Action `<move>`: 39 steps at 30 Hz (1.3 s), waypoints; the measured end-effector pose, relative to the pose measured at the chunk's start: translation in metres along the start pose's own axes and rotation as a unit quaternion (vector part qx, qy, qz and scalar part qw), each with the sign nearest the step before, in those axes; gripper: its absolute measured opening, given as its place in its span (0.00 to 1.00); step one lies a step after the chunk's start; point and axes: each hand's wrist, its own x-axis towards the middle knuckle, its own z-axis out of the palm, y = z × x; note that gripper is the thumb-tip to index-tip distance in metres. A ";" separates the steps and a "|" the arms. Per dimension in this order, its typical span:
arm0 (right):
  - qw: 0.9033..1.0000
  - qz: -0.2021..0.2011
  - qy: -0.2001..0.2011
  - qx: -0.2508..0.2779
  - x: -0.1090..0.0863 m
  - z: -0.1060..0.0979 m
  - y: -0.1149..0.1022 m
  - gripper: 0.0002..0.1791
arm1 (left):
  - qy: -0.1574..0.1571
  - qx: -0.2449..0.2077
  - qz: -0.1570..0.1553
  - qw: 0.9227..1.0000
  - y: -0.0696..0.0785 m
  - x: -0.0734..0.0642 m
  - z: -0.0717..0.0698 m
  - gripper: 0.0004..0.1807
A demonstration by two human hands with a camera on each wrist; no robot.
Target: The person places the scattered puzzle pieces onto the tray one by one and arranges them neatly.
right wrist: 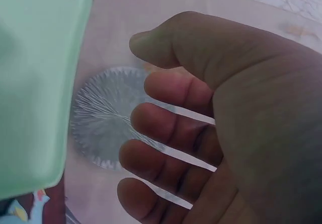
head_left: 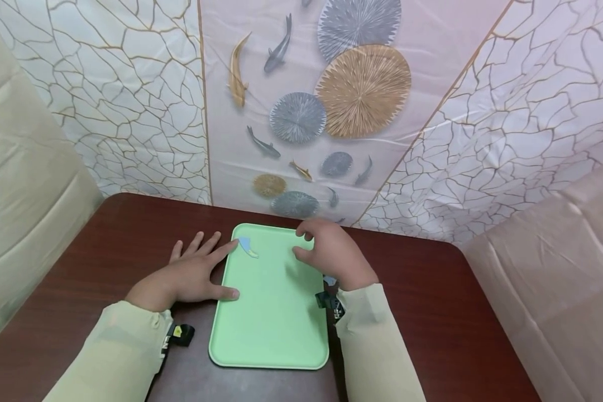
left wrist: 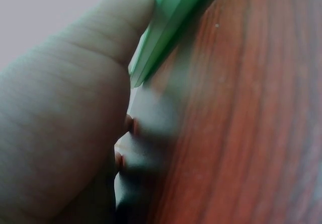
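Note:
A light green rectangular tray (head_left: 266,318) lies on the table. Near its far left corner is a small flat light-blue piece (head_left: 245,244) with a pale curved tail. My left hand (head_left: 186,277) spreads its fingers at the tray's left side; the index fingertip meets the blue piece's edge and the thumb lies over the tray's rim. In the left wrist view the hand (left wrist: 65,108) fills the left beside the tray edge (left wrist: 168,32). Over the tray's far right part hovers my right hand (head_left: 338,254), fingers loosely bent, thumb apart, holding nothing (right wrist: 171,118).
Beside the tray's right edge, partly hidden by the right wrist, a small bluish piece (head_left: 330,280) shows; the right wrist view has coloured pieces (right wrist: 37,206) there. The dark reddish-brown table (head_left: 422,312) meets a patterned cloth backdrop (head_left: 291,167).

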 end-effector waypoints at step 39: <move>0.967 0.224 -0.111 0.058 -0.036 -0.039 0.097 0.22 | 0.007 -0.001 -0.001 1.000 -0.001 0.001 0.000 0.68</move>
